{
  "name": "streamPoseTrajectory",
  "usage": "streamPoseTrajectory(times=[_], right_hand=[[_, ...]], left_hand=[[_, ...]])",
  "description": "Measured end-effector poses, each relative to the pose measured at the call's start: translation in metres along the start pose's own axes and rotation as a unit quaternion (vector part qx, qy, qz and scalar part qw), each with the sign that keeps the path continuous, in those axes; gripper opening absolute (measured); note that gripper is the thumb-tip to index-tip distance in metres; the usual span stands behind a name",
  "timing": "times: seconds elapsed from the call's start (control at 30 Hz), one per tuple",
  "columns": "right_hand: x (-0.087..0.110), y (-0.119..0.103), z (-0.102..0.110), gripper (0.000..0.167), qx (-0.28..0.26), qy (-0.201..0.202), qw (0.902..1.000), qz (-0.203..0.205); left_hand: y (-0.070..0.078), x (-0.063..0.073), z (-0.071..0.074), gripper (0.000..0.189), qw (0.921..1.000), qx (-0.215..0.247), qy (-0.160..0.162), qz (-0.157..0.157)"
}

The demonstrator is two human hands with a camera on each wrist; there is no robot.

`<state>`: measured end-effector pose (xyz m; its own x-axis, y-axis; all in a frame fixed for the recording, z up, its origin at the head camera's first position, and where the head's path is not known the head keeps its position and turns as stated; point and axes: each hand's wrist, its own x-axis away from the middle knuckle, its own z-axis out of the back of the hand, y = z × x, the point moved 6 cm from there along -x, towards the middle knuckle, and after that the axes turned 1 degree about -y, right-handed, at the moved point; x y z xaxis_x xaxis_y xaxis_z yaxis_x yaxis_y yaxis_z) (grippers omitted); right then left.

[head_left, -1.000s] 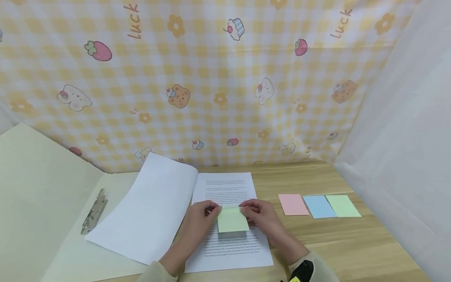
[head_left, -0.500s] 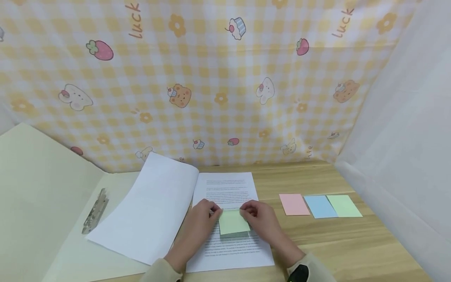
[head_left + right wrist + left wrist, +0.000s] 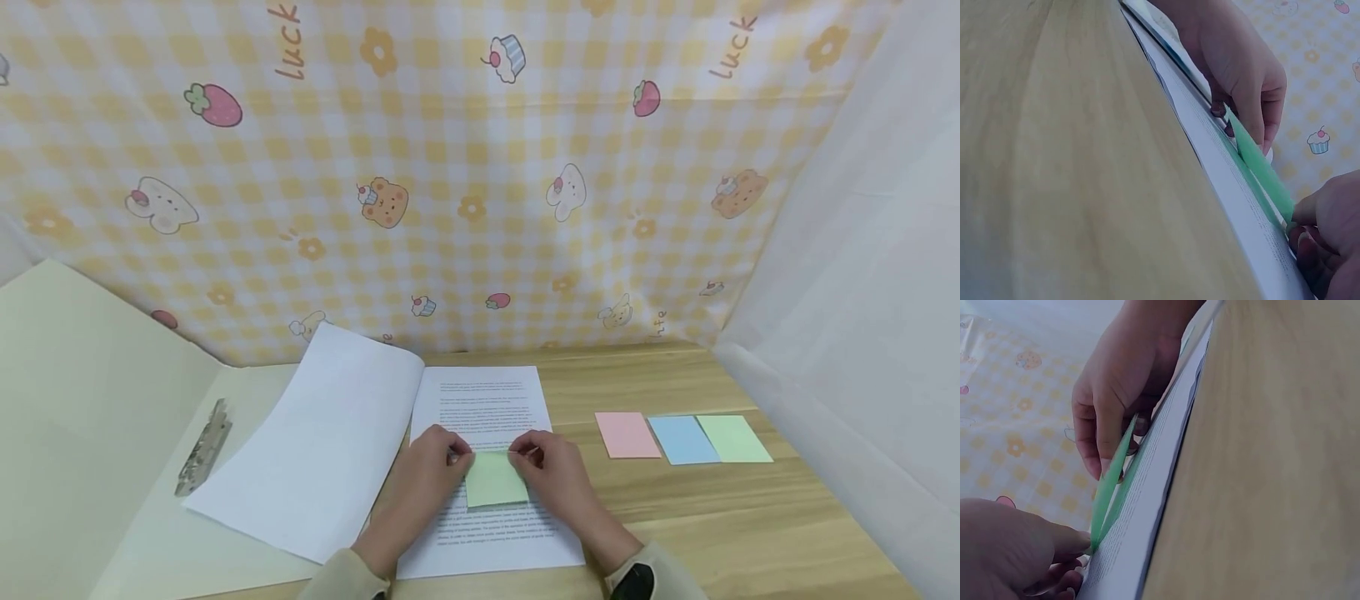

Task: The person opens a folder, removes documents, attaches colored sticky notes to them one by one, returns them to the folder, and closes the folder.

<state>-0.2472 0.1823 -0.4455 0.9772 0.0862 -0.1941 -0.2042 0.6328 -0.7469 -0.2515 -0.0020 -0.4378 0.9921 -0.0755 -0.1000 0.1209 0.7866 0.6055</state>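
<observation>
Between both hands is a pale green sticky note (image 3: 497, 480), held by its two far corners over a printed sheet (image 3: 495, 542). The left hand (image 3: 427, 471) pinches its left corner between thumb and fingers. At the right corner, the right hand (image 3: 557, 473) pinches likewise. In the left wrist view the green note (image 3: 1109, 487) slants, its far edge low by the print and its near part lifted slightly off the paper. The right wrist view shows the same narrow gap beneath the note (image 3: 1263, 165).
Turned-over white pages (image 3: 322, 450) lie left of the printed sheet, on an opened folder (image 3: 255, 575) with a metal clip (image 3: 204, 450). Right of the hands, pink (image 3: 627, 435), blue (image 3: 684, 440) and green (image 3: 735, 438) notes lie on the wooden table (image 3: 750, 533). A patterned cloth (image 3: 450, 167) hangs behind.
Both hands have brought the green note slightly nearer the body and lower towards the printed sheet. The shadow strip under its near edge has narrowed. The other notes stay where they were.
</observation>
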Motion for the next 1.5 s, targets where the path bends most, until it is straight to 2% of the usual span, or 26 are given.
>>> streamPoseTrajectory(times=[0.33, 0.43, 0.57, 0.8, 0.9, 0.97, 1.07, 1.17, 1.3, 1.5], right_hand=[[0.003, -0.006, -0.002, 0.012, 0.035, 0.025, 0.9986, 0.03], [0.003, -0.007, -0.003, 0.012, 0.045, 0.031, 0.998, 0.032], [0.003, -0.005, -0.004, 0.012, 0.059, 0.038, 0.997, 0.032], [0.005, -0.008, -0.005, 0.023, 0.095, 0.042, 0.9933, 0.052], [0.009, -0.017, -0.006, 0.023, 0.146, 0.048, 0.9831, 0.099], [0.013, -0.026, -0.008, 0.024, 0.187, 0.056, 0.9697, 0.147], [0.021, -0.038, -0.012, 0.026, 0.235, 0.06, 0.9453, 0.218], [0.027, -0.044, -0.02, 0.033, 0.255, 0.033, 0.9305, 0.261], [0.033, -0.047, -0.03, 0.045, 0.256, -0.024, 0.9263, 0.275], [0.037, -0.045, -0.042, 0.053, 0.286, -0.088, 0.9135, 0.275]], left_hand=[[-0.001, 0.001, -0.002, 0.005, 0.9996, -0.017, 0.017, -0.016], [0.004, 0.004, 0.0, 0.013, 0.9973, -0.041, 0.038, -0.047], [0.014, 0.014, 0.005, 0.02, 0.9888, -0.084, 0.063, -0.106], [0.029, 0.029, 0.008, 0.015, 0.9721, -0.141, 0.045, -0.181], [0.032, 0.031, 0.007, 0.012, 0.9663, -0.159, 0.037, -0.199], [0.032, 0.032, 0.006, 0.013, 0.9645, -0.171, 0.029, -0.199], [0.029, 0.033, 0.004, 0.016, 0.9657, -0.178, 0.014, -0.189], [0.023, 0.035, 0.002, 0.026, 0.9703, -0.17, -0.012, -0.172], [0.013, 0.038, -0.001, 0.038, 0.9739, -0.155, -0.052, -0.158], [0.006, 0.041, -0.002, 0.045, 0.9711, -0.143, -0.092, -0.167]])
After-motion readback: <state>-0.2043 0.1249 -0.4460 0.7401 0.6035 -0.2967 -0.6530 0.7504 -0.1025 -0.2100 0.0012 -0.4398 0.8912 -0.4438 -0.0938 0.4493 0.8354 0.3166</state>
